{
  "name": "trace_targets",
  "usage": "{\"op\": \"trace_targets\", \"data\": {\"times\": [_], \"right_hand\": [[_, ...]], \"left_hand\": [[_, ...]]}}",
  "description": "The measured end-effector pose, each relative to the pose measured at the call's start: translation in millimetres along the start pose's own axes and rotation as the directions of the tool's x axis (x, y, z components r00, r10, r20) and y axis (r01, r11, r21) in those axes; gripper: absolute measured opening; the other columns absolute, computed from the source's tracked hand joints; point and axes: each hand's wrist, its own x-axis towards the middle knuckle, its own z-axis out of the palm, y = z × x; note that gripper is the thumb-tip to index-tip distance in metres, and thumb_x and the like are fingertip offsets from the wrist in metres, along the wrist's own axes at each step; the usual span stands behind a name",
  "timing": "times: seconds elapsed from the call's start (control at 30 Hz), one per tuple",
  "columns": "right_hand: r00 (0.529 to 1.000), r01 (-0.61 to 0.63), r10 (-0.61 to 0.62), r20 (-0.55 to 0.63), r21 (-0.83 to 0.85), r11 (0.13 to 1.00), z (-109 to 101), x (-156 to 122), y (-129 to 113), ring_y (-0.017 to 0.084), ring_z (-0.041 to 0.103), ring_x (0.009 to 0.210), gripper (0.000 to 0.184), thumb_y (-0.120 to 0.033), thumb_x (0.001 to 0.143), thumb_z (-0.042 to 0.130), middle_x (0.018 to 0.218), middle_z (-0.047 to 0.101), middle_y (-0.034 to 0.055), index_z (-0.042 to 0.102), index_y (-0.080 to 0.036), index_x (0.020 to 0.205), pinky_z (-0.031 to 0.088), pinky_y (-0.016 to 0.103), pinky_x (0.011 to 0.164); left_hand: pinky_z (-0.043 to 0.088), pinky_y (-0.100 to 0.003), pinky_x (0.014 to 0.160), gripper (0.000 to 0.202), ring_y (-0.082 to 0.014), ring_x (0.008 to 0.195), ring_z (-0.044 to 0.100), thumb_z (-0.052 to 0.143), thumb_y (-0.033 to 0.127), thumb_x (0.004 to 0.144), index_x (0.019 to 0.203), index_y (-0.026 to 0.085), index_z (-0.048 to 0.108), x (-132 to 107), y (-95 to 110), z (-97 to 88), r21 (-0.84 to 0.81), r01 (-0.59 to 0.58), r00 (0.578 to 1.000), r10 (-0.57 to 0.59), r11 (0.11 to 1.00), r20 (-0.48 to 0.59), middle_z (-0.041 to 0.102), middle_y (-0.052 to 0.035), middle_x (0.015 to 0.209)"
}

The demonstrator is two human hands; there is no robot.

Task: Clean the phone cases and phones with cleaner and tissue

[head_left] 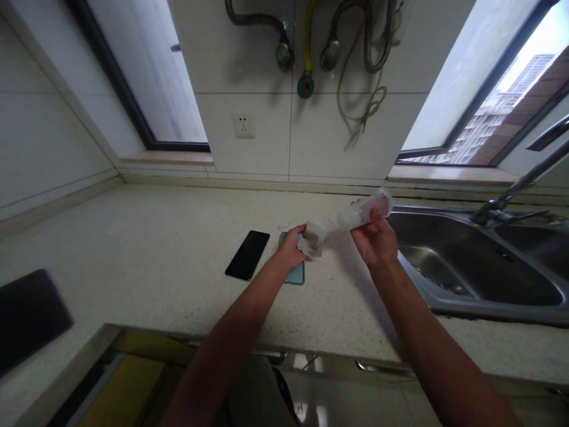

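My right hand grips a clear plastic bottle and holds it tilted on its side above the counter, its pinkish end pointing right toward the sink. My left hand is closed on a crumpled white cloth or tissue pressed against the bottle's left end. Both hands hover over the speckled countertop, just left of the sink. What is inside the bottle is too blurred to make out.
A black phone lies face up on the counter, beside a teal phone partly under my left wrist. A steel double sink with a faucet fills the right. Hoses and a wall socket are behind. A dark slab lies at far left.
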Motion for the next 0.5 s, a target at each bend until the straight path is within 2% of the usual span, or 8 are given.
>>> {"op": "trace_targets", "data": {"times": [0.1,0.17,0.2,0.33,0.43,0.5], "right_hand": [[0.988,-0.101,0.110,-0.107,0.086,0.991,-16.8,15.2,5.0,0.015,0.071,0.085,0.005,-0.024,0.091,0.062,0.088,0.074,0.0010,0.065,-0.020,0.093,0.062,0.034,0.077],[0.976,-0.150,0.164,-0.142,0.105,0.983,-24.6,20.6,10.3,0.016,0.071,0.081,0.009,-0.027,0.092,0.061,0.085,0.073,0.0013,0.064,-0.019,0.092,0.063,0.034,0.072],[0.973,-0.162,0.177,-0.150,0.108,0.981,-26.9,21.7,13.2,0.016,0.071,0.080,0.009,-0.027,0.092,0.060,0.084,0.072,0.0010,0.063,-0.019,0.091,0.063,0.035,0.071],[0.982,-0.111,0.122,-0.142,0.078,0.991,-28.5,19.5,22.3,0.016,0.071,0.080,0.004,-0.022,0.088,0.066,0.084,0.072,-0.0021,0.062,-0.021,0.090,0.063,0.036,0.073],[0.993,-0.015,0.013,-0.116,-0.019,1.000,-26.1,15.3,24.6,0.016,0.071,0.076,0.018,-0.020,0.079,0.075,0.083,0.071,-0.0034,0.063,-0.022,0.093,0.063,0.035,0.070],[0.994,0.046,-0.057,-0.095,-0.109,0.993,-23.3,11.7,25.2,0.015,0.070,0.073,0.028,-0.019,0.074,0.079,0.083,0.070,-0.0042,0.063,-0.023,0.096,0.062,0.032,0.066]], "left_hand": [[0.044,-0.022,0.044,0.014,-0.0181,0.065,0.069,0.051,0.028,0.087,0.089,0.017,0.059,-4.2,5.0,0.7,-0.066,0.096,0.995,-0.096,0.993,0.006,0.075,-0.0120,0.089],[0.034,-0.019,0.036,0.013,-0.0161,0.054,0.066,0.056,0.031,0.085,0.088,0.018,0.057,-6.6,6.7,1.1,-0.040,0.130,0.991,-0.129,0.991,0.027,0.075,-0.0113,0.088],[0.033,-0.020,0.035,0.015,-0.0158,0.052,0.065,0.058,0.032,0.084,0.087,0.018,0.057,-7.2,6.8,1.3,-0.031,0.134,0.990,-0.133,0.990,0.034,0.075,-0.0109,0.088],[0.049,-0.025,0.046,0.016,-0.0196,0.062,0.070,0.064,0.033,0.082,0.086,0.017,0.060,-6.3,3.6,2.0,-0.053,0.115,0.993,-0.114,0.992,0.024,0.075,-0.0107,0.088],[0.056,-0.027,0.059,0.013,-0.0219,0.074,0.073,0.060,0.029,0.086,0.085,0.016,0.061,-6.0,1.9,4.2,-0.069,0.095,0.995,-0.097,0.993,-0.022,0.075,-0.0135,0.086],[0.058,-0.029,0.069,0.015,-0.0227,0.083,0.073,0.055,0.027,0.089,0.087,0.014,0.062,-8.1,2.8,7.2,-0.086,0.102,0.995,-0.103,0.991,-0.012,0.075,-0.0160,0.089]]}}
